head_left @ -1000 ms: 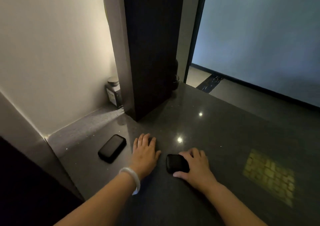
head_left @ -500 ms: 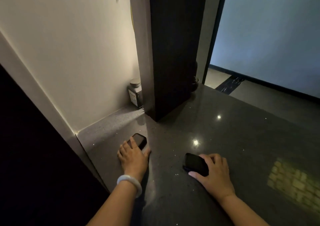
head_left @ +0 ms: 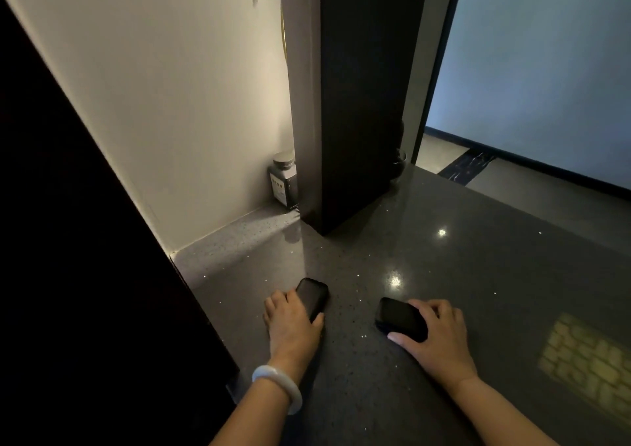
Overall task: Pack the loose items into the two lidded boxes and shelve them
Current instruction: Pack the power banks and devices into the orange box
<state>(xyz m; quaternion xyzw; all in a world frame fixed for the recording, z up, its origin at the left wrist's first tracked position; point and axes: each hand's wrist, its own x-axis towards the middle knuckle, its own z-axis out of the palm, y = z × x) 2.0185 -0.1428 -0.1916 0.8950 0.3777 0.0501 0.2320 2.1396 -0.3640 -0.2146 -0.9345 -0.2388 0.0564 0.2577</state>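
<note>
Two small black rounded cases lie on a dark speckled countertop (head_left: 495, 275). My left hand (head_left: 293, 326), with a pale bangle on its wrist, grips the left black case (head_left: 314, 295), fingers over its left edge and thumb against its right side. The right black case (head_left: 399, 317) is held by my right hand (head_left: 437, 336), fingers curled over its far edge and thumb along its near edge. Both cases rest on the counter. No lidded box or shelf is in view.
A tall dark panel (head_left: 358, 104) stands on the counter ahead. A small jar with a metal lid (head_left: 283, 179) sits in the corner by the white wall. A dark surface (head_left: 85, 241) fills the left. A patch of patterned light (head_left: 587, 360) lies at right.
My left hand went from flat on the counter leftward to the left case and now grips it. My right hand has stayed on the right case. The view turned left.
</note>
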